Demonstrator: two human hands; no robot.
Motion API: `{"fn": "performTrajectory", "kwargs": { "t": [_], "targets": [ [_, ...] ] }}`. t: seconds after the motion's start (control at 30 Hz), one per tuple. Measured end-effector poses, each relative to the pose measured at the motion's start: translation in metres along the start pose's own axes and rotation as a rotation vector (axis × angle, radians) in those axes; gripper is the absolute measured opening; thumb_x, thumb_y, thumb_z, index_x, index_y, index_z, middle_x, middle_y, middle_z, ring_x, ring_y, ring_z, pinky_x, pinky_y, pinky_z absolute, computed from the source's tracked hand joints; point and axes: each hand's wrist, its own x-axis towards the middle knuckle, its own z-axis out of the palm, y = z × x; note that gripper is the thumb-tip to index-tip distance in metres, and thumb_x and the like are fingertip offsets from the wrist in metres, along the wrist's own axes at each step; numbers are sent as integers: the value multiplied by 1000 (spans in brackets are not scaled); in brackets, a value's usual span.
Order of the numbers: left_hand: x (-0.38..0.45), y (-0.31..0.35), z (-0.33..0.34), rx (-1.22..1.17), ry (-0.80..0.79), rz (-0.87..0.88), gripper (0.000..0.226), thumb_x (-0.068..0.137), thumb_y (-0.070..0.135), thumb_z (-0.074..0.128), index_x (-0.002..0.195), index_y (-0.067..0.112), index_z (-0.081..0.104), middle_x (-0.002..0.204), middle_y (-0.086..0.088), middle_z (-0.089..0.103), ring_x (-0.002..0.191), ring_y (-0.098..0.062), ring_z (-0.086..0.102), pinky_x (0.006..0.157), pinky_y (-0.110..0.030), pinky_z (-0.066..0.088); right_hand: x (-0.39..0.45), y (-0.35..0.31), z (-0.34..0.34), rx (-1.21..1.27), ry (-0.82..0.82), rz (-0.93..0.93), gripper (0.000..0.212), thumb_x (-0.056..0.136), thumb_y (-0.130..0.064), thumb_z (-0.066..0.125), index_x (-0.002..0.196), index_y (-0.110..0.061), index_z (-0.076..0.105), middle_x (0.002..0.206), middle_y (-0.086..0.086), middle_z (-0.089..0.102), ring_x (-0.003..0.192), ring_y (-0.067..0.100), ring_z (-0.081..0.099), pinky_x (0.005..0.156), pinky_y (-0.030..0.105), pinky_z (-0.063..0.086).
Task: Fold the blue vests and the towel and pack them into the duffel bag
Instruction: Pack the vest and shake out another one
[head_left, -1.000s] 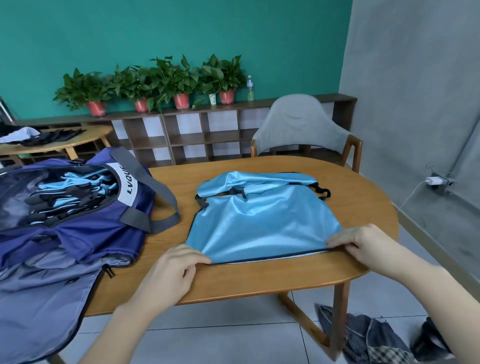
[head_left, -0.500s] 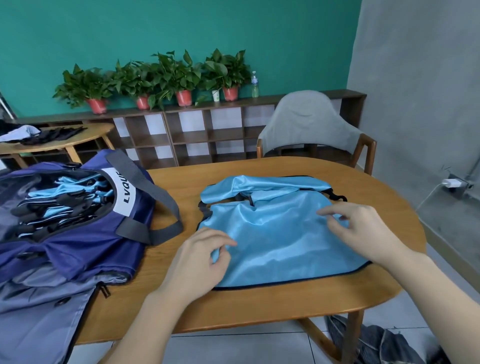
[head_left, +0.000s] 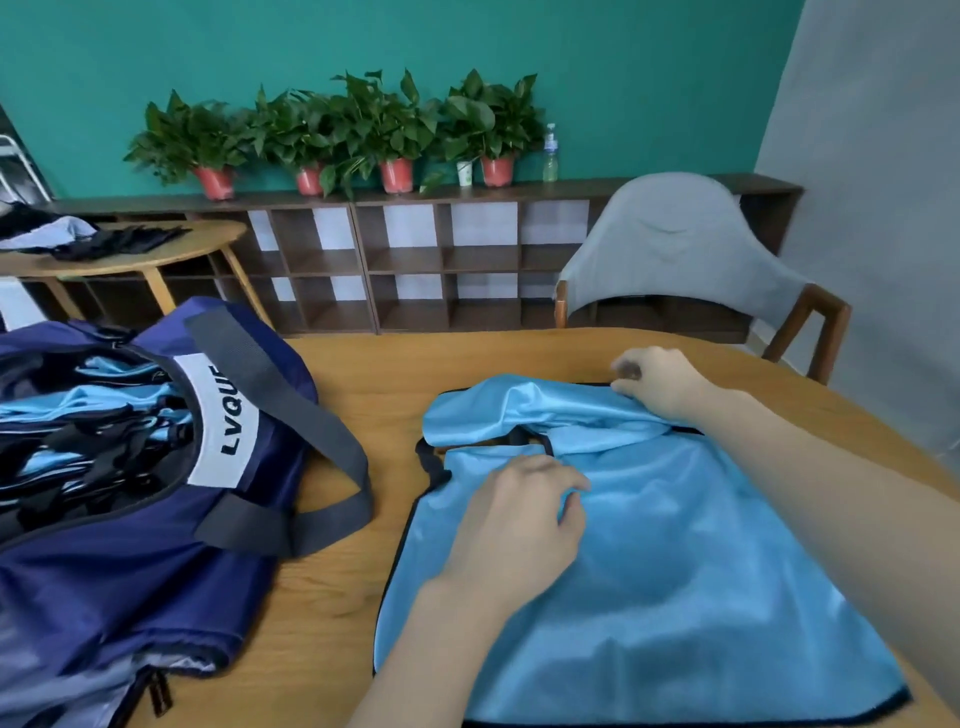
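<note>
Progress stands at a middle stage, in my judgement. Duffel bag (head_left: 130, 530), navy with grey straps, lies unzipped at the left end of the wooden table (head_left: 363, 374), and its mouth already shows a stack of light-blue cloth with black trim, which I take to be vests packed away. One blue vest (head_left: 649, 582) lies spread on the table just beside the bag, its top portion bunched and partly turned over, its lower hem at the near edge; it is not yet folded. Right hand (head_left: 657, 382) pinches the bunched top edge of this vest at the far side. Left hand (head_left: 524, 512) rests on the upper middle of the cloth, fingers curled against it; whether it grasps a fold or merely presses cannot be told. Towel is not identifiable in view. Remaining work, as judged: fold this vest, pack it, then deal with the towel.
</note>
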Motion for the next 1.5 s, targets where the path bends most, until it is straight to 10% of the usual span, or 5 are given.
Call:
{"fn": "performTrajectory", "kwargs": {
  "t": [0.43, 0.67, 0.97, 1.1, 1.5],
  "targets": [
    [26, 1, 5, -39, 61, 12, 20, 94, 20, 60, 108, 26, 73, 105, 13, 68, 101, -6, 59, 85, -28, 50, 20, 3, 15, 134, 101, -39, 17, 96, -23, 63, 82, -33, 62, 91, -10, 65, 95, 21, 59, 96, 46, 45],
    [27, 15, -5, -200, 255, -7, 36, 93, 18, 64, 126, 33, 65, 123, 21, 60, 116, -2, 55, 95, -27, 49, -70, -34, -36, 323, 284, -379, 14, 93, -13, 70, 93, -26, 65, 93, -15, 68, 93, 3, 62, 82, 13, 42],
    [-2, 50, -24, -199, -113, 36, 78, 88, 13, 64, 143, 59, 33, 132, 41, 28, 134, 16, 10, 115, -27, 22, -210, -22, -11, 238, 214, -434, 45, 83, -19, 81, 117, -42, 63, 100, -24, 62, 96, 5, 60, 99, 22, 34],
    [-16, 58, -14, -75, -237, 122, 61, 87, 9, 63, 136, 44, 49, 110, 54, 29, 112, 31, 5, 109, -23, 24, -225, -12, -6, 179, 250, -485, 34, 82, -19, 82, 109, -34, 67, 96, -27, 62, 102, 0, 55, 103, 20, 28],
    [-15, 32, 0, 16, -26, 243, 23, 86, 52, 72, 106, 42, 73, 83, 21, 46, 97, 1, 38, 96, -21, 16, -227, 2, -6, -126, 393, -584, 8, 88, -40, 74, 90, -32, 77, 67, -16, 61, 70, 11, 52, 78, 36, 38]
  ]
}}
